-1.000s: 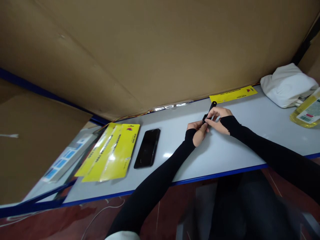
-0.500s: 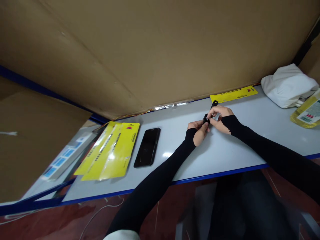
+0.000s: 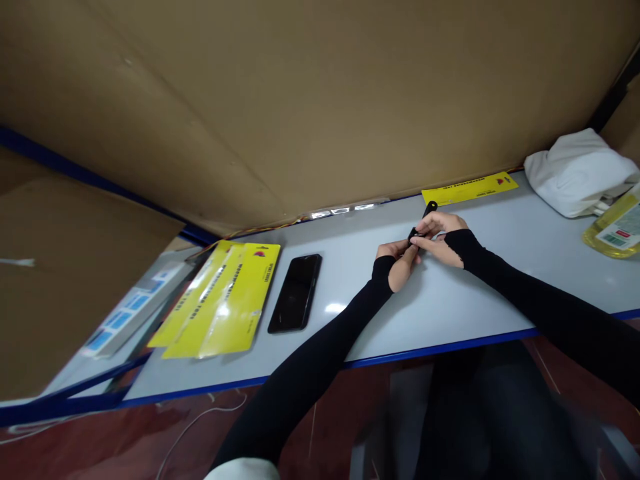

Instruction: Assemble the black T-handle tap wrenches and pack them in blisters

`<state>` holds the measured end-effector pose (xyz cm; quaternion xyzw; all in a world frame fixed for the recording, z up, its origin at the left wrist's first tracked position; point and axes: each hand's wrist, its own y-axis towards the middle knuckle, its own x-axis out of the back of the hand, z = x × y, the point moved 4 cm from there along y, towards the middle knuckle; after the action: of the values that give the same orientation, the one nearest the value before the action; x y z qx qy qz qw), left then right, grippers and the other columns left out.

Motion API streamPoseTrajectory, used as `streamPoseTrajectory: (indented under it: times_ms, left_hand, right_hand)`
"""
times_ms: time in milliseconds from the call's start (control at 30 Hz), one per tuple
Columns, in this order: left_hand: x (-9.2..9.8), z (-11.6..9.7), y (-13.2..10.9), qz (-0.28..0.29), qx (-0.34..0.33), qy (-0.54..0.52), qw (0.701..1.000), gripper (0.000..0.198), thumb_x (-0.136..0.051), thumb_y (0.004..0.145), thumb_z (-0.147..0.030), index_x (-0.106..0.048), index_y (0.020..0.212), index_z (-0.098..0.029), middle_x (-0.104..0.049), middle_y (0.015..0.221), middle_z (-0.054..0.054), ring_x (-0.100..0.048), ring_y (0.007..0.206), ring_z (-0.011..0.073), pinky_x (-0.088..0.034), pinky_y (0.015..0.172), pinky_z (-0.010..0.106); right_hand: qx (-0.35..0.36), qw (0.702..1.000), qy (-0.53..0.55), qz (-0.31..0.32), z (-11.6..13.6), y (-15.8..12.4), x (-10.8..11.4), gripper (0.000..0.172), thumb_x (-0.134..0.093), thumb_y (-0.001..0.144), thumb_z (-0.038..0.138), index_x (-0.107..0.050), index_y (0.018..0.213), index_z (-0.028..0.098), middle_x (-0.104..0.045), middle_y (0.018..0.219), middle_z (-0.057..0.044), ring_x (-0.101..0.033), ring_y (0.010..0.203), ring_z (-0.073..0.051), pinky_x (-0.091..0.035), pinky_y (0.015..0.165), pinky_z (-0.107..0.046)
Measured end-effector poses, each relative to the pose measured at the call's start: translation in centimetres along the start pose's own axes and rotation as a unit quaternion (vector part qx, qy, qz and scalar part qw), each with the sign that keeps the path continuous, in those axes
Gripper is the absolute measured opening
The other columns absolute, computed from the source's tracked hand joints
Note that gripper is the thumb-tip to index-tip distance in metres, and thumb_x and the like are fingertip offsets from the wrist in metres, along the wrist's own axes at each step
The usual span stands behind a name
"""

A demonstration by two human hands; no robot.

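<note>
Both hands grip a slim black tool (image 3: 423, 223) over the far middle of the table (image 3: 500, 280).

The left hand (image 3: 400, 261) pinches the tool's near end with its fingertips. The right hand (image 3: 443, 239) closes thumb and fingers around the shaft just beyond. The two hands touch, and the tool's far tip pokes out past the right hand's fingers, slanting toward the cardboard wall (image 3: 320, 100). That tip ends just short of a yellow card strip (image 3: 470, 189) lying along the table's back edge. A black phone (image 3: 295, 293) lies face up well to the left of the hands, with yellow packets (image 3: 225, 300) just beyond it. To the far right, a white cloth bundle (image 3: 575, 173) sits beside a bottle of yellow liquid (image 3: 615, 230).
</note>
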<state>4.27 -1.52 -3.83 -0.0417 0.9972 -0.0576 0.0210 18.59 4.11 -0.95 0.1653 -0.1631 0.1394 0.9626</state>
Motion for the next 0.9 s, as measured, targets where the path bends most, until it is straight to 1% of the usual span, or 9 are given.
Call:
streamPoseTrajectory:
  times_ms: [167,300,367,467,567,633,700,800,900]
  left_hand:
    - [0.0,-0.1,0.0,0.006,-0.03,0.035,0.999,0.028,-0.074,0.084,-0.036,-0.066,0.069,-0.013,-0.057,0.055,-0.001,-0.037,0.036,0.0049,-0.024,0.039,0.023]
    - [0.1,0.0,0.1,0.0,-0.026,0.028,0.999,0.025,-0.072,0.083,-0.035,-0.067,0.072,-0.013,-0.059,0.057,0.0,-0.038,0.036,0.0056,-0.026,0.039,0.023]
    - [0.1,0.0,0.1,0.002,-0.027,0.025,0.999,0.026,-0.073,0.083,-0.036,-0.068,0.073,-0.013,-0.059,0.058,0.0,-0.037,0.036,0.0055,-0.025,0.039,0.023]
    - [0.2,0.0,0.1,0.005,-0.029,0.035,0.999,0.025,-0.073,0.084,-0.036,-0.068,0.074,-0.013,-0.061,0.06,0.001,-0.039,0.038,0.0057,-0.027,0.04,0.024]
    - [0.2,0.0,0.1,0.004,-0.026,0.037,0.999,0.025,-0.072,0.084,-0.036,-0.069,0.075,-0.013,-0.062,0.06,0.001,-0.039,0.039,0.0063,-0.027,0.04,0.024]
    - [0.2,0.1,0.1,0.005,-0.026,0.033,0.999,0.026,-0.073,0.084,-0.037,-0.069,0.074,-0.013,-0.061,0.06,0.001,-0.039,0.039,0.0061,-0.026,0.04,0.024]
    - [0.2,0.2,0.2,0.004,-0.028,0.03,0.999,0.027,-0.073,0.084,-0.038,-0.07,0.074,-0.013,-0.06,0.06,0.0,-0.038,0.038,0.0056,-0.025,0.04,0.024]
    - [0.2,0.2,0.2,0.001,-0.029,0.028,0.999,0.025,-0.072,0.085,-0.036,-0.071,0.079,-0.012,-0.06,0.059,0.0,-0.037,0.037,0.0052,-0.024,0.039,0.024]
    - [0.2,0.1,0.1,0.003,-0.03,0.032,0.999,0.025,-0.073,0.085,-0.036,-0.07,0.076,-0.013,-0.06,0.058,0.0,-0.038,0.037,0.0054,-0.025,0.039,0.024]
  right_hand:
    - [0.035,0.996,0.075,0.031,-0.2,0.4,-0.2,0.015,-0.068,0.07,0.016,-0.071,0.084,0.019,-0.077,0.088,-0.006,-0.068,0.08,-0.018,-0.052,0.067,-0.028]
    - [0.027,1.0,0.003,-0.012,-0.3,0.3,0.0,0.019,-0.076,0.069,0.02,-0.074,0.088,0.02,-0.077,0.09,-0.006,-0.069,0.081,-0.02,-0.051,0.063,-0.028]
    - [0.026,0.999,-0.034,-0.013,-0.2,0.3,0.0,0.018,-0.077,0.071,0.02,-0.077,0.089,0.02,-0.077,0.09,-0.006,-0.069,0.078,-0.019,-0.051,0.06,-0.027]
    - [0.042,0.997,-0.068,0.0,-0.1,0.3,0.2,0.013,-0.07,0.075,0.015,-0.08,0.079,0.021,-0.078,0.094,-0.005,-0.067,0.072,-0.016,-0.052,0.061,-0.028]
    - [0.061,0.994,-0.089,-0.012,0.2,0.3,0.5,0.012,-0.068,0.073,0.015,-0.078,0.069,0.022,-0.078,0.097,-0.004,-0.068,0.074,-0.016,-0.051,0.062,-0.028]
    - [0.048,0.994,-0.093,-0.034,0.4,0.2,0.7,0.005,-0.072,0.072,0.018,-0.076,0.072,0.021,-0.077,0.095,-0.005,-0.069,0.076,-0.018,-0.051,0.062,-0.028]
    - [0.012,0.995,-0.094,-0.044,0.4,0.1,0.7,0.01,-0.078,0.071,0.022,-0.074,0.079,0.02,-0.077,0.089,-0.005,-0.068,0.071,-0.017,-0.052,0.063,-0.029]
    - [-0.025,0.997,-0.073,-0.006,0.2,0.1,0.2,0.016,-0.082,0.072,0.025,-0.072,0.084,0.02,-0.076,0.079,-0.003,-0.065,0.063,-0.015,-0.053,0.063,-0.029]
    - [0.012,0.998,-0.06,0.015,0.2,0.1,0.0,0.009,-0.072,0.076,0.017,-0.075,0.084,0.02,-0.076,0.084,-0.003,-0.066,0.067,-0.015,-0.051,0.061,-0.027]
